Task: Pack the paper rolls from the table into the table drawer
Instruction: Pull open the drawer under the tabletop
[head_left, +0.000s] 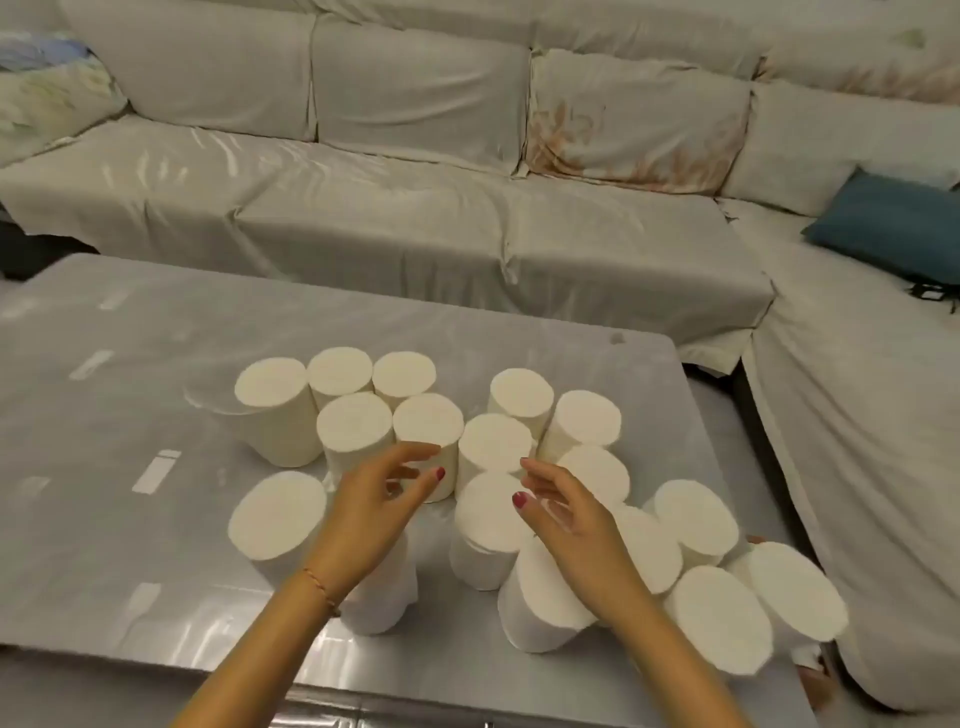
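Several white paper rolls stand upright on the grey table (130, 374), grouped at its middle and right. My left hand (371, 506) hovers with fingers apart above the rolls, just in front of a roll in the second row (428, 423). My right hand (566, 525) is also spread, over a near roll (488, 512) and partly hiding the one below it. Neither hand holds anything. One roll (278, 514) stands apart at the near left. The drawer is not visible; only the table's front edge (363, 712) shows.
A long sofa (363, 208) draped in pale cloth runs behind the table and turns down the right side, close to the table's right edge. A blue cushion (893, 223) lies on it at the right. The rightmost rolls (795, 592) stand at the table's right edge.
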